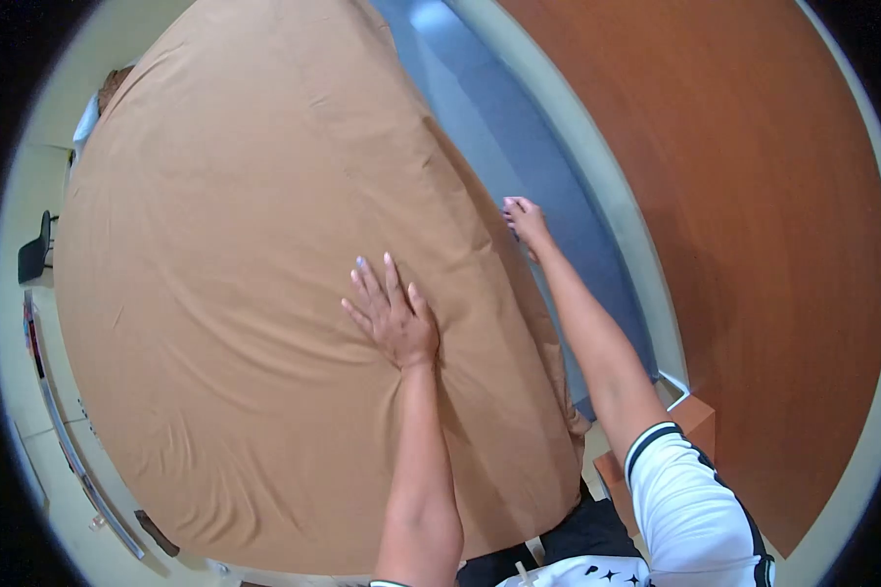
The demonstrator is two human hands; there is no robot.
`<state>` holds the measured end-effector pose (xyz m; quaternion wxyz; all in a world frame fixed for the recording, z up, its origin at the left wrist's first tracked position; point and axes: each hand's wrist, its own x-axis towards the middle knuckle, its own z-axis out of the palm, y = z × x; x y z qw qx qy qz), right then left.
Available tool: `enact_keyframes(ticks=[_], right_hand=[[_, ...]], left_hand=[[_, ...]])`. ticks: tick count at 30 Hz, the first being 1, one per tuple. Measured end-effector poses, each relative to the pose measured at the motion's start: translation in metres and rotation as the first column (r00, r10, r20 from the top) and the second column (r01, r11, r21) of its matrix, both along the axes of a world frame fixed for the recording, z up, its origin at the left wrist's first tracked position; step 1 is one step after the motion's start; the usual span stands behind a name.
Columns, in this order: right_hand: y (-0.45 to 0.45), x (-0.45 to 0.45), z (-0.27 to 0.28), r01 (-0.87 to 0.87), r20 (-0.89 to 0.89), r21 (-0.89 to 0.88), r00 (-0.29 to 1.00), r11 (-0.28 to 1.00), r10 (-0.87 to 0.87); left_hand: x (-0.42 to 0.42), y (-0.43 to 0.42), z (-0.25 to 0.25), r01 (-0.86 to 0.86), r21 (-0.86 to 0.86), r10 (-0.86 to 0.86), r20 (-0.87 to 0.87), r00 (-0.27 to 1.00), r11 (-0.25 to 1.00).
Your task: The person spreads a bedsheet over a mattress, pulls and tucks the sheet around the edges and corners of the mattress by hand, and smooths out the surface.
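Note:
A tan sheet [235, 196] covers a wide bed-like surface, with creases fanning out around my left hand [394, 321]. That hand lies flat on the cloth, its fingers spread. To its upper right, my right hand [526, 221] is beyond the sheet's right edge, over the blue-grey area. Its fingers are bent together; what they hold, if anything, is too small to make out. The sheet's right side hangs down in folds below that hand.
On the right stands a large reddish-brown wooden panel [754, 196] with a pale edge. An orange-brown box-like piece [693, 427] is by my right elbow. A dark chair [37, 248] is at the far left.

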<state>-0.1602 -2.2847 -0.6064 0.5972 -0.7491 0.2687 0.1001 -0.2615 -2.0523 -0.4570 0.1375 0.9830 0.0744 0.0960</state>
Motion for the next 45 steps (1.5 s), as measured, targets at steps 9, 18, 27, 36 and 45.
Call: enact_keyframes(ticks=[9,18,27,36,45], right_hand=[[0.064,0.096,-0.083,-0.069,-0.100,0.049,0.992,0.996,0.073],[-0.045,0.142,0.005,0.285,-0.140,0.838,0.937,0.466,-0.320],[-0.002,0.235,0.035,-0.203,0.023,0.030,0.979,0.979,0.202],[0.009,0.217,0.048,-0.135,-0.017,-0.669,0.986,0.731,0.166],[0.050,0.229,-0.001,-0.166,0.000,-0.633,0.977,0.757,0.214]], left_hand=[[0.019,-0.003,-0.027,-0.004,0.060,0.006,-0.035,0.999,0.998],[0.021,-0.003,-0.039,-0.004,-0.004,0.004,0.003,1.000,1.000],[0.022,0.004,-0.038,0.029,0.010,-0.028,-0.042,0.999,1.000],[0.030,-0.006,-0.002,0.011,0.038,-0.003,-0.215,0.977,0.999],[0.032,-0.016,-0.007,0.012,-0.036,-0.018,-0.184,0.983,0.999]])
